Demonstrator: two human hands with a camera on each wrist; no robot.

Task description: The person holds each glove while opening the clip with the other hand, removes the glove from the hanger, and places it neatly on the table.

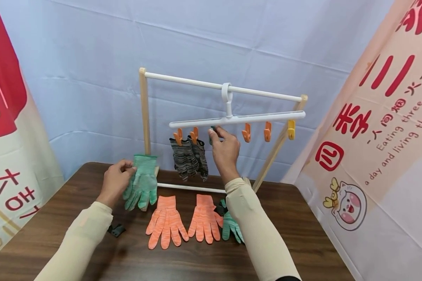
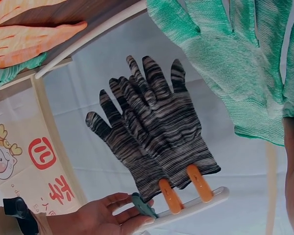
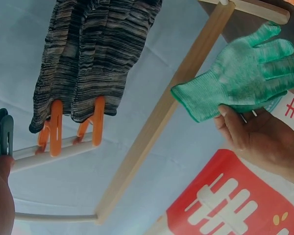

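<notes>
My left hand (image 1: 117, 180) holds a green knit glove (image 1: 145, 175) by its cuff side, fingers hanging down, left of the rack. With the right hand (image 1: 226, 154) I pinch a dark green clothespin (image 3: 5, 134) under the white hanger (image 1: 267, 116). To its left, two orange clothespins (image 1: 177, 137) grip a pair of black-and-grey striped gloves (image 2: 161, 127), which hang from the hanger. Two more orange clothespins (image 1: 246, 132) and a yellow clothespin (image 1: 291, 129) hang on the right half, holding nothing.
A wood-and-white rack (image 1: 183, 80) carries the hanger on its top bar. On the brown table (image 1: 144, 265) lie two orange gloves (image 1: 167, 220) and another green glove (image 1: 231, 226), partly behind my right forearm. A small black object (image 1: 117, 230) lies by the left forearm.
</notes>
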